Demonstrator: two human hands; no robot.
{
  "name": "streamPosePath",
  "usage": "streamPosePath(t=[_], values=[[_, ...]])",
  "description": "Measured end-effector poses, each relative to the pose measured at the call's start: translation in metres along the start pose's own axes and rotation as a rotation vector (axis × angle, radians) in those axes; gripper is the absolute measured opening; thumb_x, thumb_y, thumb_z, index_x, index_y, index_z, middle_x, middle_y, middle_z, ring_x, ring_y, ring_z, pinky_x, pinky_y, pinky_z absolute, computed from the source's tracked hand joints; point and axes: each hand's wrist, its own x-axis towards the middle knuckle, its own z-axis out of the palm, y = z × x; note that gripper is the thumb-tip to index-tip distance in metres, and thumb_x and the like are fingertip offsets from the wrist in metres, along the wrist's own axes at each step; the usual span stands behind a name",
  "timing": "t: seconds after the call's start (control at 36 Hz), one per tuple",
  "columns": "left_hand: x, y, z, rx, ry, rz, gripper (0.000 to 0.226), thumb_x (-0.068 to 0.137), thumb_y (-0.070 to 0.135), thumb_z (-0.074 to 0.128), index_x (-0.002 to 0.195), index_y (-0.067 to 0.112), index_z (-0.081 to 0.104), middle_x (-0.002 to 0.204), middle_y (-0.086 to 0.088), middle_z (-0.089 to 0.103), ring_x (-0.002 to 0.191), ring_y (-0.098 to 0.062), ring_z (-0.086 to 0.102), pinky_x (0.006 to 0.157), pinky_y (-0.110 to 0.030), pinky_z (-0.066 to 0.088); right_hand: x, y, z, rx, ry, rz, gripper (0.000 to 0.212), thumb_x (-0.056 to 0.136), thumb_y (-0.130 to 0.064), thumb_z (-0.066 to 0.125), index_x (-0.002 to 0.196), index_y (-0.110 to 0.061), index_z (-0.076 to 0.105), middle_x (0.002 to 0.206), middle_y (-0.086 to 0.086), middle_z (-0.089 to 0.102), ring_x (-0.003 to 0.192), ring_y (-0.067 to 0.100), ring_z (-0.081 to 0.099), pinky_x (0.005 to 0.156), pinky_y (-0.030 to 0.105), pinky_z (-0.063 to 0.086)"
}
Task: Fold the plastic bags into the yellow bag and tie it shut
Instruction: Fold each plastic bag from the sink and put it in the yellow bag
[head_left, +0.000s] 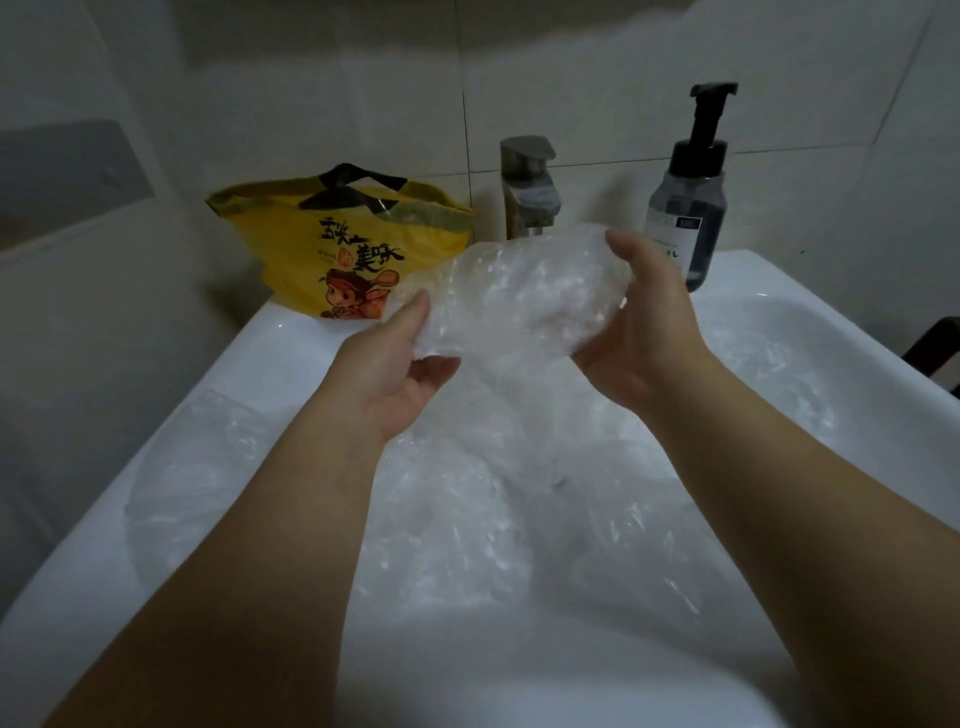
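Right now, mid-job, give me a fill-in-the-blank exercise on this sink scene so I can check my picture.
1. The printed plastic bag with black handles on the rim of the white ceramic sink is ____ in colour.
2. It stands ____ of the steel faucet.
3. The smoky pump bottle has a ____ pump head.
4. Of the left hand and right hand, ____ grip the crumpled clear plastic bag.
Missing words: yellow; left; black; both.

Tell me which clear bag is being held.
The crumpled clear bag gripped between left hand and right hand above the sink; the other clear bags lie in it.
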Motion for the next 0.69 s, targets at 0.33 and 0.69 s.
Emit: streamPosePath(t=[0.33,0.69], values=[[-0.004,-0.001,-0.001,0.035,-0.089,0.052,0.027,0.096,0.013,0.061,0.122,0.009,0.064,0.115,-0.011,0.071,0.107,-0.026,0.067,0.094,-0.039,0.053,-0.006,0.024,0.009,-0.56,-0.201,0.069,0.024,0.083,-0.015,0.069,0.105,-0.011,0.061,0.106,0.012,0.069,0.096,0.027,0.068,0.08,0.034,0.058],[-0.016,0.011,0.0,-0.148,-0.204,-0.064,0.021,0.092,0.026,0.053,0.108,0.018,0.064,0.115,-0.006,0.067,0.108,-0.025,0.062,0.085,-0.043,0.051,-0.005,0.001,0.004,-0.001,0.246,0.174,0.014,0.087,-0.008,0.067,0.097,-0.003,0.059,0.091,0.013,0.072,0.068,0.02,0.072,0.054,0.026,0.058]])
